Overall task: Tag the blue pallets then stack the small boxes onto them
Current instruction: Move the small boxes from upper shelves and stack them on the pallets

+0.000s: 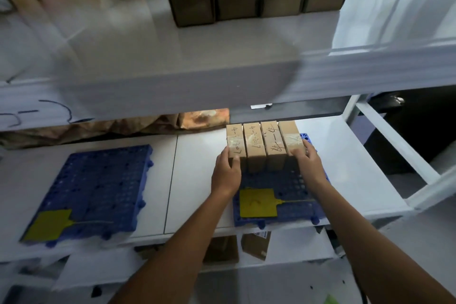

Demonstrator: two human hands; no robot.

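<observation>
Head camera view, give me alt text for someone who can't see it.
Both hands, left hand and right hand, press a row of four small boxes together on the right blue pallet, which bears a yellow tag. The left blue pallet, also tagged, holds no boxes.

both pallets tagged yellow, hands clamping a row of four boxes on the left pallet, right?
Not quite. The row of four boxes is on the right pallet, not the left one. The head view shows the left pallet bare apart from its yellow tag. The rest holds: the right pallet also carries a yellow tag, and the left hand and right hand press the row's ends.
</observation>
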